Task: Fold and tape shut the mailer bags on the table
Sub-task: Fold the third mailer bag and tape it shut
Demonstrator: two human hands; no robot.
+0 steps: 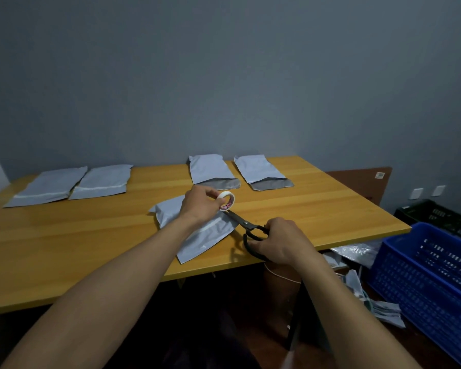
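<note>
A grey mailer bag [205,238] lies near the front edge of the wooden table [91,235], under my left forearm. My left hand [200,206] grips a white tape roll [226,200] just above the bag. My right hand [280,241] holds black scissors [246,226] by the handles, blades pointing at the roll. Two bags with a tape strip across them lie at the back left [48,186], [101,182]. Two bags with their flaps open lie at the back middle [213,171], [261,173].
A blue plastic crate [426,280] stands on the floor to the right of the table, with a dark crate [442,217] behind it. Loose plastic bags [381,307] lie on the floor beside the table. A grey wall runs behind the table.
</note>
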